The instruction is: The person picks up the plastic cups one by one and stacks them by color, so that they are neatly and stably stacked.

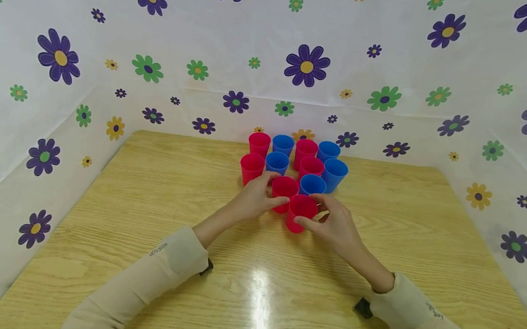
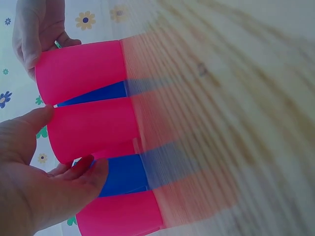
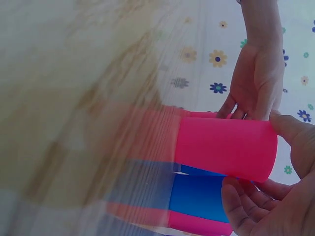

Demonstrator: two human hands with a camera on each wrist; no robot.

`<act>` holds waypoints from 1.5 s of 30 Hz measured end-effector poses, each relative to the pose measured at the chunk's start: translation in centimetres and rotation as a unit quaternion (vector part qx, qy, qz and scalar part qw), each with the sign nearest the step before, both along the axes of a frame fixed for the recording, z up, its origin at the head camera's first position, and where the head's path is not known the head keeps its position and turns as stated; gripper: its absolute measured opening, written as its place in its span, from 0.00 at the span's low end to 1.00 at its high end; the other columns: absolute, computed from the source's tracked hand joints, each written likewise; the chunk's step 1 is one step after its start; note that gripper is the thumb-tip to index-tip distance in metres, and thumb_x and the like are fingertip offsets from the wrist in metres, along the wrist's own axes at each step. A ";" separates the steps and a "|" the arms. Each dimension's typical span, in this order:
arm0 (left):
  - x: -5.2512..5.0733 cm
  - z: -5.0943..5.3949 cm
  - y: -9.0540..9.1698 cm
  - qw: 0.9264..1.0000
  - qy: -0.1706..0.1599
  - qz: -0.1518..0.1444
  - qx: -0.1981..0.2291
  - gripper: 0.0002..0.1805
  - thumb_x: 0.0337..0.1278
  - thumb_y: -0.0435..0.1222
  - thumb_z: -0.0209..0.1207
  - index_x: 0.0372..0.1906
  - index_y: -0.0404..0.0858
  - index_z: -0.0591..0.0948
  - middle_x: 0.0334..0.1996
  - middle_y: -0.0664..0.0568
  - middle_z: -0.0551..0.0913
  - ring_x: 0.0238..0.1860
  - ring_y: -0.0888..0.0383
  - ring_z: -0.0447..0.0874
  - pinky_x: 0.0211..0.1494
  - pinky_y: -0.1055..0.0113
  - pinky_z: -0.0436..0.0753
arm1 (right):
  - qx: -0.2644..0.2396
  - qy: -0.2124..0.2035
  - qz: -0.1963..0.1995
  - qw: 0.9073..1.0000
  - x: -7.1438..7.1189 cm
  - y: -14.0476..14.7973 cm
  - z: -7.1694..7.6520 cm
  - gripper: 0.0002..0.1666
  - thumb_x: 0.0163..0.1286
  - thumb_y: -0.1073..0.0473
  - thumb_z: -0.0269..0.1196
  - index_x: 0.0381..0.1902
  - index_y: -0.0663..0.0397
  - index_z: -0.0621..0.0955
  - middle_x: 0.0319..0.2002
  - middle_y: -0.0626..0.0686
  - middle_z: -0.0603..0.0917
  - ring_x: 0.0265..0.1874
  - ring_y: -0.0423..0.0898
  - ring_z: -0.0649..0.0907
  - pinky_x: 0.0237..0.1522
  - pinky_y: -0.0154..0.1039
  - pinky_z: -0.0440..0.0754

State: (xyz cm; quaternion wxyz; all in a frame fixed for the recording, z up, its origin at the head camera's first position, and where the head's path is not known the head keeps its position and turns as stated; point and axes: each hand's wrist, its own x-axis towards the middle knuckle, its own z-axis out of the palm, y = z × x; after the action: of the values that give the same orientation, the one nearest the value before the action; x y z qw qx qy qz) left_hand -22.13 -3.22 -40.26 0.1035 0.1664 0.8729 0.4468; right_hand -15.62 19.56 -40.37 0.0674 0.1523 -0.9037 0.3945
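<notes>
both part-curled: left hand (image 1: 254,197) holds a red cup (image 1: 284,189), right hand (image 1: 337,225) the frontmost cup (image 1: 302,210) — other cups (image 1: 334,176) (red, blue) toward the surface's (image 1: 402,229) far edge.

Red cups (image 1: 303,214): quantity six. Blue cups (image 1: 335,176): quantity five. Total cups: eleven. Left hand (image 1: 256,198): quantity one. Right hand (image 1: 337,229): quantity one. Sleeves (image 1: 139,277): quantity two. Black wrist pieces (image 1: 363,308): quantity two. Counter (image 1: 174,180): quantity one. Printed flowers (image 1: 307,67): several dozen.
</notes>
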 end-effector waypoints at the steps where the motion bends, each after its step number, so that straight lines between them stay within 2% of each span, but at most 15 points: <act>1: 0.0 0.0 0.0 1.000 -0.005 0.000 0.005 0.40 0.63 0.44 0.71 0.74 0.39 0.65 0.63 0.45 0.78 0.58 0.49 0.81 0.50 0.64 0.87 | 0.001 0.000 0.000 1.000 0.0 0.0 0.0 0.37 0.61 0.53 0.78 0.63 0.65 0.78 0.49 0.58 0.85 0.46 0.54 0.84 0.38 0.36 0.85; 8: 0.1 -0.1 -0.2 1.000 -0.014 0.000 0.017 0.38 0.64 0.43 0.70 0.72 0.39 0.65 0.65 0.43 0.76 0.65 0.45 0.75 0.60 0.56 0.84 | 0.004 0.005 0.004 1.000 0.1 -0.1 0.0 0.37 0.61 0.53 0.79 0.62 0.64 0.79 0.50 0.57 0.85 0.46 0.53 0.84 0.36 0.36 0.85; 19: 0.4 -0.2 -0.5 1.000 -0.014 -0.006 0.007 0.41 0.64 0.46 0.70 0.76 0.41 0.65 0.65 0.45 0.77 0.63 0.47 0.76 0.58 0.56 0.84 | 0.003 0.008 0.014 1.000 0.3 -0.2 0.1 0.37 0.60 0.56 0.79 0.63 0.64 0.78 0.50 0.58 0.86 0.45 0.53 0.84 0.36 0.35 0.85; 32: 0.8 -0.1 -0.8 1.000 -0.019 -0.014 0.015 0.39 0.64 0.46 0.70 0.74 0.41 0.67 0.64 0.47 0.78 0.63 0.48 0.77 0.56 0.57 0.85 | 0.014 0.005 0.012 1.000 0.4 -0.3 0.0 0.38 0.59 0.56 0.80 0.62 0.65 0.78 0.52 0.59 0.86 0.44 0.53 0.84 0.37 0.34 0.84; 41: 1.2 -0.3 -1.3 1.000 -0.022 -0.010 0.018 0.39 0.63 0.45 0.70 0.74 0.40 0.67 0.64 0.47 0.78 0.63 0.48 0.77 0.56 0.57 0.85 | 0.023 -0.012 0.009 1.000 0.5 -0.4 0.2 0.38 0.59 0.56 0.79 0.63 0.65 0.77 0.54 0.61 0.86 0.43 0.52 0.84 0.36 0.35 0.84; 45: 1.6 -0.3 -1.7 0.999 -0.034 -0.003 0.018 0.40 0.63 0.44 0.70 0.75 0.39 0.66 0.65 0.45 0.76 0.64 0.46 0.76 0.57 0.54 0.85 | 0.022 -0.017 0.007 1.000 0.6 -0.2 0.3 0.38 0.59 0.55 0.79 0.63 0.65 0.77 0.55 0.62 0.85 0.44 0.53 0.85 0.36 0.35 0.85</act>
State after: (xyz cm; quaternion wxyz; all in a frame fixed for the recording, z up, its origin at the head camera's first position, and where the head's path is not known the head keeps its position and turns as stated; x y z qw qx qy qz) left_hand -20.53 -4.93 -40.51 0.1310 0.1560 0.8601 0.4677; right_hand -15.06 19.32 -40.12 0.0455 0.1533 -0.9122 0.3772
